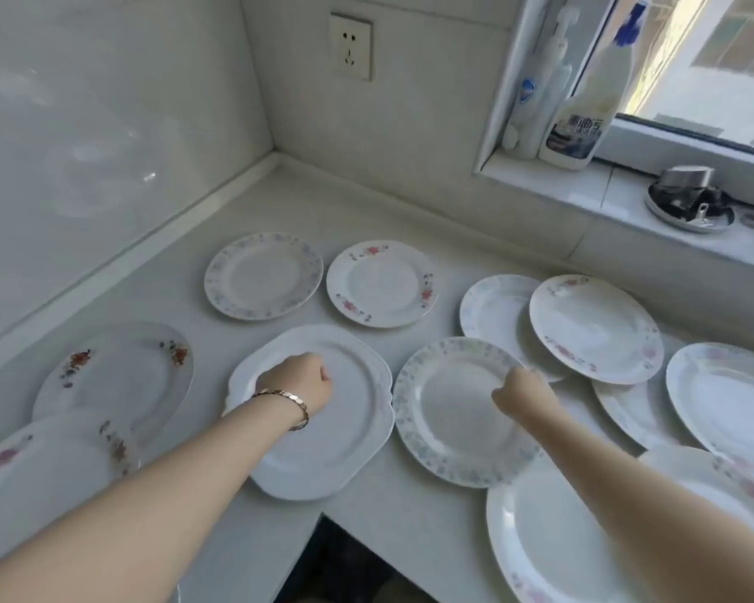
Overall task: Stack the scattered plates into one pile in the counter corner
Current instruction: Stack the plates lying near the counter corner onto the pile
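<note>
Hands, both curled closed and holding nothing: left hand (pixel 299 383) over scalloped white plate (pixel 312 413), right hand (pixel 521 391) over floral-rimmed plate (pixel 458 411); I am judging that I should be gripping rims firmly, lifting level toward the counter (pixel 323 202) corner.

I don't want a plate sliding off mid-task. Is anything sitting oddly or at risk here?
Yes. The plain white scalloped plate under the left hand juts past the counter edge at the cutout. On the right, a pink-flowered plate rests tilted on a neighbouring plate. No chips or spills show.
</note>
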The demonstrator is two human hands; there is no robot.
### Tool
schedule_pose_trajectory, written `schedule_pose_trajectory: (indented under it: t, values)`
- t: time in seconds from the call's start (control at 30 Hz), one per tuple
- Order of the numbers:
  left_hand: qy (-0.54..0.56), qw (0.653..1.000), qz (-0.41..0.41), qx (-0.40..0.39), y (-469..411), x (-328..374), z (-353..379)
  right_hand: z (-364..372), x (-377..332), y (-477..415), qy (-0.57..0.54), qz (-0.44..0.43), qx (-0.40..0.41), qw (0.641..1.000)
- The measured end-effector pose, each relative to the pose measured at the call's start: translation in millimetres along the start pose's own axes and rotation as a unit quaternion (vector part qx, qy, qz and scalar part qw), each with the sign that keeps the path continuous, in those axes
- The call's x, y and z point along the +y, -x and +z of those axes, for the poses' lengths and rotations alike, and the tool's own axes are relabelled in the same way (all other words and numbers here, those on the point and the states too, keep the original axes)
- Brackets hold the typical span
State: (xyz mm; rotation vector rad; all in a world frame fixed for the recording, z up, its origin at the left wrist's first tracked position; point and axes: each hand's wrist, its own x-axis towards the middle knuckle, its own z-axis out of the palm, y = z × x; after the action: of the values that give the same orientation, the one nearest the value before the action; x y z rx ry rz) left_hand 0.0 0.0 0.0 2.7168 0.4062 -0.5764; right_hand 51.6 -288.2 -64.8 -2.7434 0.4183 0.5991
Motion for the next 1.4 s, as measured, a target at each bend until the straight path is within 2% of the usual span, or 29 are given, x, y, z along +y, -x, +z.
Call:
schedule_pose_trajectory:
  t: [0.07,0.13,0.23,0.33,0.47,0.77,0.83,0.97,1.17,1.4]
  values:
    - [-0.006,1.0,-0.004,-0.003,-3,6,9,1,23,-5,-0.018,0.09,0.024,0.995]
    - [-0.005,1.0,-0.013,-0.006,-6,10,22,5,44,-13,-0.072,0.123,0.006,0.99]
    - [0.001,1.0,-0.03,0.005,-11,16,33,11,56,-23,-0.205,0.121,-0.07,0.969]
    - [0.001,0.999,-0.041,0.012,-18,20,36,11,64,-29,-0.309,0.115,-0.069,0.942]
    - [0.036,0.998,-0.051,0.006,-23,19,37,1,73,-28,-0.365,0.079,-0.067,0.925]
    - [0.13,0.99,-0.058,0.012,-15,-18,23,-65,36,23,-0.308,-0.041,0.128,0.942]
    - [0.133,0.989,-0.065,0.023,-9,-39,16,-70,15,38,-0.321,-0.071,0.14,0.934]
    - [0.105,0.988,-0.099,0.056,6,-91,7,-50,-35,54,-0.428,-0.058,0.063,0.9]
    - [0.091,0.977,-0.173,0.081,35,-155,7,30,-92,60,-0.488,0.063,-0.074,0.868]
    - [0.125,0.969,-0.199,0.075,50,-190,14,82,-114,69,-0.513,0.12,-0.093,0.845]
